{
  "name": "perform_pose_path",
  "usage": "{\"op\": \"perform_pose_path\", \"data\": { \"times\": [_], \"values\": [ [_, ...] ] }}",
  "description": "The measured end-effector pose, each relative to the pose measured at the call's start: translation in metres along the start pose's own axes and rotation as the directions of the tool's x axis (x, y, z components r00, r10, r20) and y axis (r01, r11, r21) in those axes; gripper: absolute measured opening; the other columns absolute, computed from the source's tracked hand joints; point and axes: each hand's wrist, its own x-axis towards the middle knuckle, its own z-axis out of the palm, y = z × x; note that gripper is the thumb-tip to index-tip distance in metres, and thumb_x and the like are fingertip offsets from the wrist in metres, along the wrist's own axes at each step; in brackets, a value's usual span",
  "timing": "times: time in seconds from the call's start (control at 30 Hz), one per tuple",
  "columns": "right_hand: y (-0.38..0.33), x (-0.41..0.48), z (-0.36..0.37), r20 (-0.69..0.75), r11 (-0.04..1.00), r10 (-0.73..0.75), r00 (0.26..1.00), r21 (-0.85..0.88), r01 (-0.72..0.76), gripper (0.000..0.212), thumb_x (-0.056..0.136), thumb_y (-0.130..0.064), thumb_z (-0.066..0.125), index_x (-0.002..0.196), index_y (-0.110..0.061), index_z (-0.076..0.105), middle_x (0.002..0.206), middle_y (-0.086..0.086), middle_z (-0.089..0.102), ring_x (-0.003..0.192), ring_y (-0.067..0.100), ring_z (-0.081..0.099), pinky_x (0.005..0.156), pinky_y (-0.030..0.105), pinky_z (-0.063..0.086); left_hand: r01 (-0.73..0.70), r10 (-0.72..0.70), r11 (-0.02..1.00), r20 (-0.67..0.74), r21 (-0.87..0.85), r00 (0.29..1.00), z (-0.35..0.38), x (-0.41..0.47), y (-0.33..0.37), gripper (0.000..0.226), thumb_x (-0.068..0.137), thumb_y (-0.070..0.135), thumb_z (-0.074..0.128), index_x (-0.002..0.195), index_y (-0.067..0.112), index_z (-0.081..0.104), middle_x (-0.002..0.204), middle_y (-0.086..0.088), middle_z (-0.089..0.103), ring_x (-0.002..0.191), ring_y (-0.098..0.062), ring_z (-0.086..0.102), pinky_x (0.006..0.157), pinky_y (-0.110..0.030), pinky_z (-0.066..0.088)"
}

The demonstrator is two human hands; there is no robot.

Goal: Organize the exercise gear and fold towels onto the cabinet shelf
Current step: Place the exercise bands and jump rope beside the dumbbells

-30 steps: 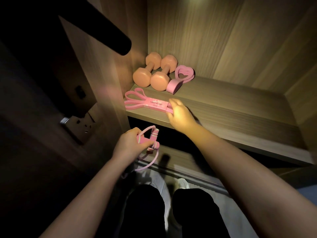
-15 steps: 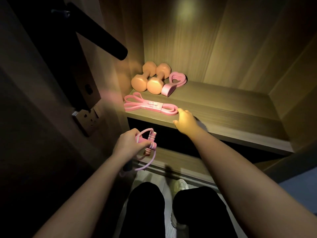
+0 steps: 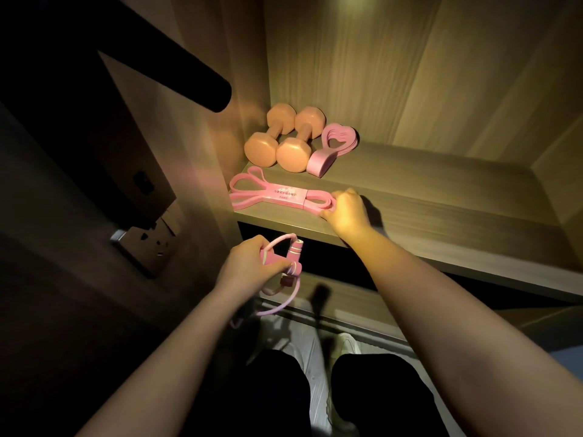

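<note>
Cabinet shelf bears the resistance band along its front edge — long axis left-right. Right hand pinches its right end; left hand, below the lip, grips a jump rope.

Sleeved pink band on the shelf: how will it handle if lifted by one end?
The band is probably floppy: its thin loops splay loosely past the sleeve. Likely light, being thin strap. Lying flat on the shelf, it shouldn't roll.
</note>
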Motion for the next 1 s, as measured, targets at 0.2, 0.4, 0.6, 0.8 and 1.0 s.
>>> {"op": "perform_pose_path", "data": {
  "times": [0.2, 0.4, 0.6, 0.8, 1.0],
  "values": [
    [-0.005, -0.003, -0.001, 0.002, 1.0, 0.003, 1.0, 0.0, -0.003, 0.04, 0.088, -0.024, 0.07, 0.124, -0.006, 0.062, 0.121, 0.016, 0.052, 0.101, 0.031, 0.059, 0.086, 0.033, 0.047, 0.003, -0.003, 1.0, 0.005, -0.016, 1.0, -0.001, -0.005, -0.002, 0.037, 0.071, 0.045, 0.079, 0.079, 0.018, 0.056, 0.075, -0.003, 0.062, 0.073, -0.025, 0.064, 0.066, -0.046, 0.056],
    [0.007, -0.022, -0.018, -0.018, 0.999, -0.039, 0.999, 0.023, 0.04, 0.036, 0.09, -0.017, 0.063, 0.124, -0.005, 0.06, 0.126, 0.017, 0.051, 0.106, 0.032, 0.058, 0.091, 0.032, 0.045, -0.03, 0.03, 0.999, 0.005, -0.038, 1.0, -0.011, -0.012, 0.002, 0.036, 0.072, 0.045, 0.079, 0.081, 0.017, 0.057, 0.078, -0.003, 0.063, 0.076, -0.023, 0.062, 0.071, -0.048, 0.055],
    [0.029, -0.089, -0.038, 0.193, 0.834, 0.068, 0.979, 0.528, -0.161, 0.036, 0.09, -0.01, 0.06, 0.126, -0.007, 0.056, 0.106, 0.005, 0.063, 0.088, 0.017, 0.058, 0.067, 0.023, 0.045, -0.11, 0.115, 0.984, 0.028, -0.143, 0.993, -0.01, -0.031, 0.026, 0.034, 0.068, 0.044, 0.083, 0.079, 0.021, 0.061, 0.077, 0.001, 0.063, 0.076, -0.019, 0.063, 0.066, -0.038, 0.054],
    [0.05, -0.151, -0.066, 0.477, 0.555, -0.003, 0.879, 0.732, -0.395, 0.014, 0.095, -0.006, 0.056, 0.108, -0.005, 0.06, 0.079, 0.008, 0.067, 0.065, 0.013, 0.064, 0.065, 0.027, 0.053, -0.247, 0.283, 0.928, 0.096, -0.28, 0.954, 0.002, -0.055, 0.07, 0.028, 0.071, 0.045, 0.08, 0.085, 0.025, 0.067, 0.078, 0.003, 0.069, 0.07, -0.004, 0.065, 0.058, -0.019, 0.051],
    [0.071, -0.175, -0.106, 0.348, 0.572, 0.17, 0.922, 0.727, -0.379, 0.009, 0.093, -0.005, 0.052, 0.085, -0.006, 0.054, 0.064, 0.008, 0.057, 0.047, 0.013, 0.052, 0.045, 0.02, 0.043, -0.324, 0.353, 0.926, 0.138, -0.193, 0.926, 0.006, -0.071, 0.072, 0.021, 0.083, 0.032, 0.074, 0.102, 0.026, 0.068, 0.079, 0.004, 0.07, 0.07, -0.008, 0.067, 0.063, -0.023, 0.054]
  ]
}}
